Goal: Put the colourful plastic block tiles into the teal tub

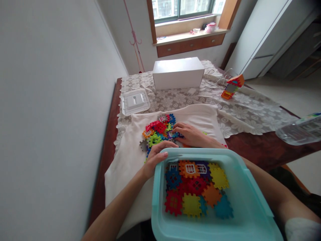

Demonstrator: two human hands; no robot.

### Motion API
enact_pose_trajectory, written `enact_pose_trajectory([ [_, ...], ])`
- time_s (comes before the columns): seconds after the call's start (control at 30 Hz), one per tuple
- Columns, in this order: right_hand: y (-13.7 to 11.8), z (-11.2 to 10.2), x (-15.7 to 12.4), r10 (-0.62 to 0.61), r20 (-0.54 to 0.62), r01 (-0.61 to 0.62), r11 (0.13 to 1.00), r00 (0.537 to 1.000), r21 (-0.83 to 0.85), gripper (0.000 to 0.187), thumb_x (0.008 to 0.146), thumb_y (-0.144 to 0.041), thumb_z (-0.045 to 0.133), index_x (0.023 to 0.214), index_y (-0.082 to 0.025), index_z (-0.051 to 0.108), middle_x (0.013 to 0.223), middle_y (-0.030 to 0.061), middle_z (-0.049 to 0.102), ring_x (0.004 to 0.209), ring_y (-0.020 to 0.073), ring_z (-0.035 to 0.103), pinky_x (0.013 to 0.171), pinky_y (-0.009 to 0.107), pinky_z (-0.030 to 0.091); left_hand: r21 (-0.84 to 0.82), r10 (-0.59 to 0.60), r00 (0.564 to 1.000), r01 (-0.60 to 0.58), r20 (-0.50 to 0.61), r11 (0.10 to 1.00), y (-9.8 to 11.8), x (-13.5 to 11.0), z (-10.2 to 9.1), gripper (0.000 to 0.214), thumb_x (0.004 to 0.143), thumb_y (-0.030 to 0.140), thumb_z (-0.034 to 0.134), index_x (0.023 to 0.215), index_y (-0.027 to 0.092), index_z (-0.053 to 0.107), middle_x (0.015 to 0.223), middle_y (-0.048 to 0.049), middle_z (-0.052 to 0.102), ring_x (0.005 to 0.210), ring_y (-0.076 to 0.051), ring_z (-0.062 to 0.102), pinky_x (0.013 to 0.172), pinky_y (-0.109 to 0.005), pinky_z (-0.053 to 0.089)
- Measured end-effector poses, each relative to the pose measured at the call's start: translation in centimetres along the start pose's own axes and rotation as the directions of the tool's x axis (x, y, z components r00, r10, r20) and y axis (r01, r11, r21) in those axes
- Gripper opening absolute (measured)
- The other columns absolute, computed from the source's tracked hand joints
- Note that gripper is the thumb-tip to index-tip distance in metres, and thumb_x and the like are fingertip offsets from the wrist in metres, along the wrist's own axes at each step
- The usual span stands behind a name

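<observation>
A teal plastic bin (250, 187) sits close in front of me with several colourful interlocking tiles (195, 190) lying in it. My left hand (156, 157) grips the bin's far left rim, fingers curled over the edge. Beyond the bin, a pile of the same tiles (157, 130) lies on a white cloth (200, 117). My right hand (188, 134) rests on the pile's right side, fingers bent onto the tiles; I cannot make out whether it holds one.
A white box (178, 73) stands at the table's far end, a clear lid (134, 101) left of it, a small tile build (232, 87) to the right. A clear container (301, 130) juts in at right. A wall runs along the left.
</observation>
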State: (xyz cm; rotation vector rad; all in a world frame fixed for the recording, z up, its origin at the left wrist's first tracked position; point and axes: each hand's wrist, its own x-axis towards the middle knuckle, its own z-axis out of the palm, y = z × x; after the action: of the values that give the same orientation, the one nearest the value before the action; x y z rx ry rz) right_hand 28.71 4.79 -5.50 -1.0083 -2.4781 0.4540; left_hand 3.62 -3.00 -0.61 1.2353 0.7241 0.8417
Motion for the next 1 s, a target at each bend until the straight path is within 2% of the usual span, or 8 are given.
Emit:
enact_pose_trajectory([
  [0.3,0.8,-0.1,-0.1,0.073,-0.035,-0.069,0.992,0.997,0.110,0.021,0.097,-0.024,0.066,0.117,-0.021,0.068,0.119,0.0127,0.071,0.110,0.0291,0.070,0.099,0.045,0.059,-0.025,-0.004,1.000,0.004,-0.012,1.000,0.2,0.0,0.3,0.039,0.082,0.045,0.076,0.108,0.017,0.083,0.103,-0.0085,0.079,0.089,-0.025,0.067,0.080,-0.031,0.051],
  [0.47,2.2,-3.4,-0.2,0.140,-0.131,-0.095,0.948,0.981,0.303,0.025,0.091,-0.033,0.077,0.114,-0.025,0.072,0.117,0.0082,0.075,0.107,0.0286,0.071,0.100,0.045,0.057,-0.001,0.008,1.000,-0.008,-0.004,1.000,0.3,0.0,0.2,0.040,0.081,0.046,0.075,0.108,0.017,0.083,0.106,-0.0095,0.078,0.092,-0.026,0.068,0.081,-0.031,0.051],
  [0.53,2.1,-5.5,-0.6,0.146,-0.137,-0.069,0.887,0.980,0.456,0.031,0.089,-0.042,0.083,0.114,-0.026,0.073,0.120,0.0083,0.074,0.109,0.0279,0.070,0.100,0.044,0.057,0.006,0.011,1.000,-0.010,-0.010,1.000,0.2,0.0,0.1,0.041,0.082,0.046,0.075,0.108,0.017,0.083,0.108,-0.0100,0.079,0.094,-0.027,0.068,0.083,-0.032,0.052],
  [0.6,1.3,-7.4,-1.3,0.107,-0.127,-0.002,0.775,0.986,0.632,0.036,0.087,-0.047,0.087,0.113,-0.026,0.073,0.123,0.0096,0.073,0.113,0.0267,0.069,0.098,0.041,0.058,0.008,0.010,1.000,-0.010,-0.011,1.000,0.2,0.0,0.1,0.040,0.082,0.046,0.075,0.108,0.017,0.083,0.108,-0.0100,0.079,0.094,-0.027,0.068,0.082,-0.032,0.051],
  [0.7,-1.0,-9.6,-2.6,-0.049,-0.076,0.090,0.616,0.996,0.783,0.040,0.086,-0.050,0.090,0.115,-0.026,0.075,0.126,0.0117,0.073,0.114,0.0258,0.070,0.097,0.039,0.059,-0.004,0.000,1.000,0.000,-0.002,1.000,0.2,0.1,0.2,0.041,0.082,0.047,0.075,0.109,0.017,0.082,0.104,-0.0099,0.079,0.089,-0.027,0.069,0.079,-0.032,0.051],
  [0.77,-2.8,-10.7,-3.3,-0.167,-0.004,0.100,0.574,0.986,0.813,0.044,0.086,-0.051,0.091,0.120,-0.028,0.076,0.126,0.0120,0.074,0.114,0.0267,0.071,0.098,0.039,0.060,-0.016,-0.010,1.000,0.010,0.006,1.000,0.2,0.1,0.2,0.041,0.082,0.047,0.075,0.109,0.017,0.082,0.101,-0.0099,0.079,0.086,-0.027,0.069,0.077,-0.033,0.052],
  [0.9,-5.1,-12.0,-3.4,-0.323,0.181,0.073,0.639,0.929,0.765,0.069,0.080,-0.058,0.093,0.139,-0.029,0.072,0.135,0.0135,0.074,0.125,0.0325,0.071,0.107,0.044,0.058,-0.018,-0.012,1.000,0.012,0.002,1.000,0.0,0.1,0.2,0.041,0.082,0.047,0.075,0.110,0.018,0.082,0.099,-0.0094,0.079,0.085,-0.027,0.069,0.077,-0.033,0.052],
  [1.0,-4.3,-11.8,-2.9,-0.185,0.123,0.051,0.723,0.975,0.689,0.048,0.097,-0.061,0.074,0.131,-0.026,0.075,0.129,0.0122,0.076,0.122,0.0301,0.072,0.104,0.042,0.059,-0.058,-0.022,1.000,0.021,-0.013,0.998,-0.2,0.1,0.2,0.042,0.080,0.046,0.075,0.110,0.018,0.083,0.098,-0.0087,0.079,0.084,-0.026,0.069,0.077,-0.033,0.052],
])
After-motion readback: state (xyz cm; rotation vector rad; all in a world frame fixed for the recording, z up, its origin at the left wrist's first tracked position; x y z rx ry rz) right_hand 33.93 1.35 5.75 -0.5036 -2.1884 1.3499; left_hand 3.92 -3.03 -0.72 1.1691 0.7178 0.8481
